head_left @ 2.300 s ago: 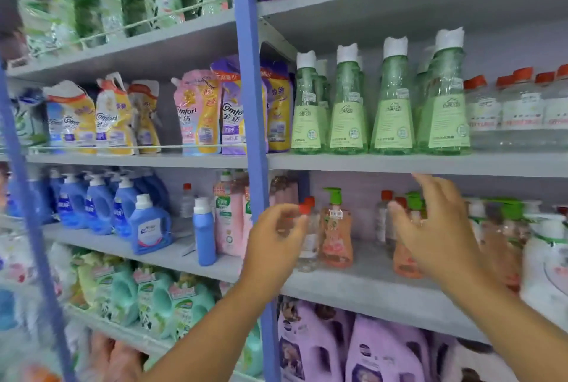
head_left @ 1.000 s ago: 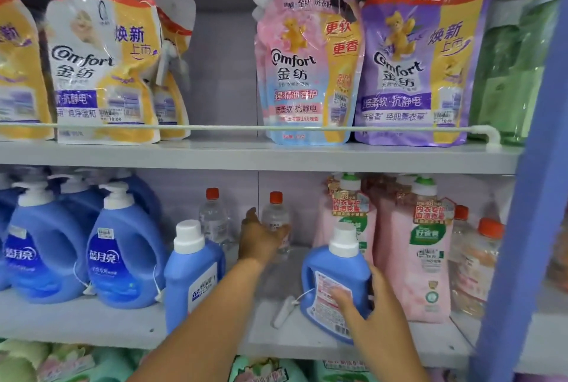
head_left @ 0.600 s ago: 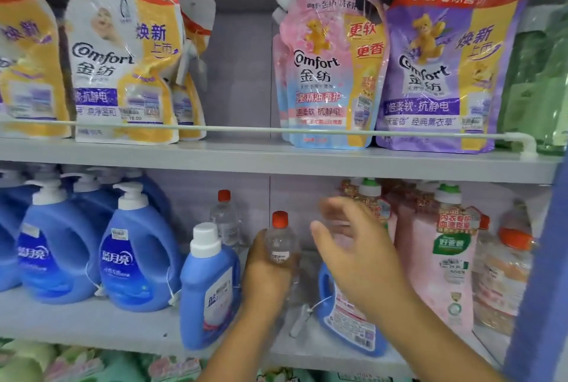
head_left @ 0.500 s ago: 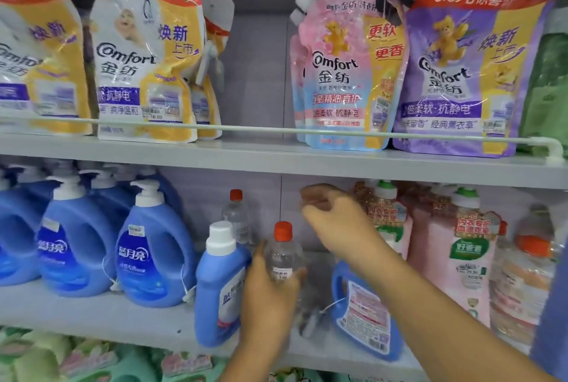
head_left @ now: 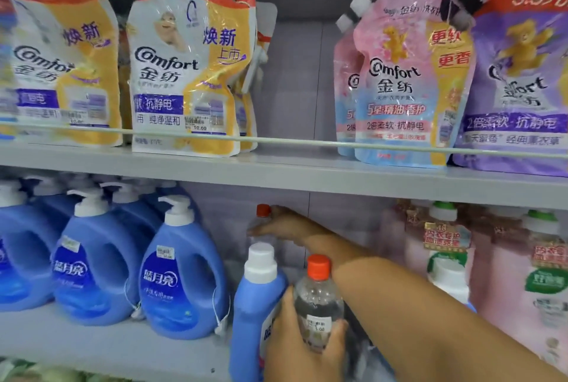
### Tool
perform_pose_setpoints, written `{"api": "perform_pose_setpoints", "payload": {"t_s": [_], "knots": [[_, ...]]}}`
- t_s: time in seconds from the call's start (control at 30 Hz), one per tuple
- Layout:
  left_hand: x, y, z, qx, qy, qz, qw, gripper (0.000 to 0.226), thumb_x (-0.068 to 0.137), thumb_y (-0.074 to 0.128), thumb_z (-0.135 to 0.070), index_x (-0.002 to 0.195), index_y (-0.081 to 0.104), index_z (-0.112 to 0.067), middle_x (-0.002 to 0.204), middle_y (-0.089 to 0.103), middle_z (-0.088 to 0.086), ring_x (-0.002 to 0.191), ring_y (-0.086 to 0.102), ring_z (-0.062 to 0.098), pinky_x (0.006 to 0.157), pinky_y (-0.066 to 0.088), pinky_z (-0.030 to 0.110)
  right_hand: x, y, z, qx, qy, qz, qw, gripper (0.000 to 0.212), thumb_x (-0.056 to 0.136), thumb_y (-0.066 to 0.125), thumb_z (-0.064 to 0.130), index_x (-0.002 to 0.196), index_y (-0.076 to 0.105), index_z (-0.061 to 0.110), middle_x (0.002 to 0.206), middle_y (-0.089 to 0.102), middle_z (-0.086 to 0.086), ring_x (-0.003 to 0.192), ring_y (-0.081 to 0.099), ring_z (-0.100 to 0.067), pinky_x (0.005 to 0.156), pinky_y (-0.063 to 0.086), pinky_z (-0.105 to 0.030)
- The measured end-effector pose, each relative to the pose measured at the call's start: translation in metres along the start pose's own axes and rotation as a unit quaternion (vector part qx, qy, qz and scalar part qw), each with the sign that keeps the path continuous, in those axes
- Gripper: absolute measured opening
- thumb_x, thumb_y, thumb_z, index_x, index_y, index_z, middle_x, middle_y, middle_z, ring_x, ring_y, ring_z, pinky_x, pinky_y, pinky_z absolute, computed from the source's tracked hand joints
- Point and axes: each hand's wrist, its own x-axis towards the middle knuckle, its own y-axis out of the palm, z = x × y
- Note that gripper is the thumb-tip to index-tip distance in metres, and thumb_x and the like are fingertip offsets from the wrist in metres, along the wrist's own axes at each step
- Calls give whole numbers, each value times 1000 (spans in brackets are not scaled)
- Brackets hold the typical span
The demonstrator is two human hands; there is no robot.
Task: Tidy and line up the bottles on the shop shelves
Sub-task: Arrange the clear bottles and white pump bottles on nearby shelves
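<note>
My left hand [head_left: 304, 348] grips a small clear bottle with an orange cap [head_left: 318, 298] near the front of the lower shelf, upright beside a slim blue bottle with a white cap [head_left: 255, 301]. My right hand [head_left: 281, 225] reaches deep to the back of the same shelf and touches a second clear orange-capped bottle [head_left: 261, 222]; whether its fingers close around it I cannot tell. A blue bottle behind my right forearm is mostly hidden.
Blue pump detergent jugs [head_left: 181, 271] fill the lower shelf's left. Pink bottles with green caps [head_left: 442, 246] stand at the right. Comfort refill pouches [head_left: 184, 74] sit behind a rail on the upper shelf [head_left: 276, 172].
My left hand pulled the clear bottle forward from the back toward the shelf front. My right hand left the blue bottle and stretched to the clear bottle at the rear. The camera moved closer.
</note>
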Motion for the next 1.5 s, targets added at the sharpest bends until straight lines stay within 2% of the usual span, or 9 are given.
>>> {"api": "perform_pose_setpoints", "payload": {"t_s": [0.17,0.27,0.4,0.67,0.83,0.93,1.07,1.3,1.5], "knots": [[5,7,0,55,8,-26,998,96,64,69,-63,150,34,-37,139,53,-15,128,51,5,105,38,19,-3,5,-1,30,-11,-54,998,16,78,83,10,84,69,15,82,72,4,70,68,-4,61,55,-17],[-1,10,-6,51,-14,-62,997,97,55,75,-60,145,43,-44,133,60,-20,122,56,3,102,44,23,-25,-2,2,-46,2,-90,995,23,70,86,26,82,69,16,87,72,3,79,67,-10,74,58,-26],[-11,3,-15,-10,-28,-52,998,67,71,87,-34,124,52,-53,115,64,-30,99,56,-21,76,44,2,-77,-17,1,-6,5,-176,984,24,69,83,26,79,69,10,79,70,-1,75,68,-16,68,58,-29],[-48,-14,-38,-45,-53,-89,994,57,73,89,-28,124,65,-39,101,76,-14,94,72,11,90,58,42,-229,-36,11,79,-105,-299,945,30,74,85,30,96,66,22,103,72,-2,95,69,-17,90,56,-39],[-75,-1,-65,-53,-10,-48,997,44,71,87,-18,109,71,-35,91,76,-18,84,70,-4,74,51,9,-363,-67,-17,122,-154,-363,911,31,80,82,30,108,68,33,103,72,12,94,69,-2,82,57,-25],[-90,28,-82,-85,-6,8,996,42,73,85,-14,107,71,-35,93,77,-18,88,71,-4,71,53,10,-409,-91,-51,106,-128,-414,895,34,81,81,28,112,68,35,104,72,12,97,69,-5,80,55,-21],[-104,81,-99,-123,0,46,991,44,75,83,-11,110,71,-34,96,77,-17,89,72,-1,70,53,9,-417,-103,-99,31,-71,-449,890,49,81,80,31,127,63,35,119,63,16,113,59,-8,100,47,-29],[-107,160,-104,-132,1,58,990,48,78,83,-21,121,66,-34,110,74,-15,103,70,4,89,56,28,-407,-97,-149,33,-88,-454,886,49,82,77,10,122,61,33,120,62,21,116,58,-1,95,43,-12],[-106,182,-95,-66,2,1,998,68,77,84,-39,135,50,-44,123,65,-27,113,60,-9,99,52,30,-393,-103,-165,-8,-63,-419,906,51,90,71,25,136,50,32,135,54,18,127,49,1,107,40,-22]]}}
